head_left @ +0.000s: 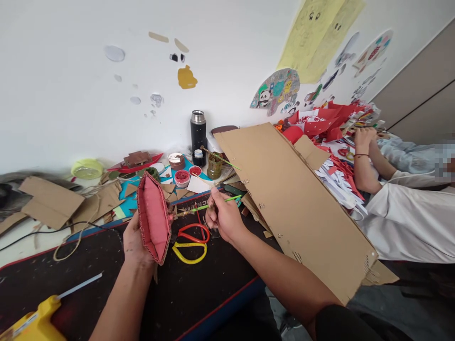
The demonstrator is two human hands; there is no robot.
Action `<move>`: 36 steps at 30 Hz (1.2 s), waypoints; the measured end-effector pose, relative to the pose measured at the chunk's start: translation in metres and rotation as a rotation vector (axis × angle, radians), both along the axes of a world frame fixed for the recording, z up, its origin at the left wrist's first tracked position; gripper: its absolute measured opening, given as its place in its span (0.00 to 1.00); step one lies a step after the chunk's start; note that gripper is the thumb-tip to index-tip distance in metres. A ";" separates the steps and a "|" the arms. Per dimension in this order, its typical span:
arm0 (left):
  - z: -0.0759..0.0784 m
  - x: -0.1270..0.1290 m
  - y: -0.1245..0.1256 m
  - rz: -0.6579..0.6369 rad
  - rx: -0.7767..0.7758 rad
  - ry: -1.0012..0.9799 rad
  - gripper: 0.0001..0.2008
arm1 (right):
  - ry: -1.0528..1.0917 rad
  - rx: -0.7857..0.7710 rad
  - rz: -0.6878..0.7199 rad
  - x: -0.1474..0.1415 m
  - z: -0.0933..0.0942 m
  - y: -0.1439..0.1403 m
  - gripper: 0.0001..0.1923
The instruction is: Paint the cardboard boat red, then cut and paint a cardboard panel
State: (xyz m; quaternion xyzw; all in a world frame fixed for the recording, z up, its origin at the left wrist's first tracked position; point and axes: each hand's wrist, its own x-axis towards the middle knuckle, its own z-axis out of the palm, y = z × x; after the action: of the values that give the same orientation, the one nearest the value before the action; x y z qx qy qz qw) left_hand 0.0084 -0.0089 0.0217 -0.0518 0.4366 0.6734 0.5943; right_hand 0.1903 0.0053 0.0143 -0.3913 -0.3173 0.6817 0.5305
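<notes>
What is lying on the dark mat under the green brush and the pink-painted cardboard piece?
Scissors with red and yellow handle loops lie on the dark mat, beneath the green brush in the right hand. The pink-painted cardboard piece in the left hand hides the mat behind it.

The yellow glue gun point(30, 324) was cut off by the bottom edge. The left hand point(134, 241) was largely hidden behind the pink-painted cardboard piece point(153, 218).

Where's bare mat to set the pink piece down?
Bare black mat lies between the yellow glue gun and the scissors, below the left hand holding the pink cardboard piece. Crowded: paint pots behind, large cardboard sheet beside the right hand.
</notes>
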 end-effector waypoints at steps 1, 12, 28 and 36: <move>0.001 0.000 0.000 0.000 0.008 -0.004 0.23 | -0.001 0.004 -0.008 0.001 0.001 0.001 0.34; -0.002 0.000 -0.001 -0.032 0.038 -0.084 0.23 | -0.004 0.028 -0.008 0.001 0.002 0.004 0.34; -0.001 0.003 -0.002 -0.040 -0.016 0.069 0.19 | -0.025 0.051 0.029 0.000 0.007 0.004 0.34; -0.001 0.003 -0.001 -0.067 -0.020 0.051 0.18 | -0.009 0.044 -0.003 -0.001 0.007 0.007 0.34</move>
State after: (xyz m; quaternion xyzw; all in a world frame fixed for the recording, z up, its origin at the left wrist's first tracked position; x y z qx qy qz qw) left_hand 0.0118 -0.0103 0.0202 -0.0259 0.4596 0.6498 0.6048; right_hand 0.1890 0.0123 0.0214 -0.3830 -0.3340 0.6721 0.5386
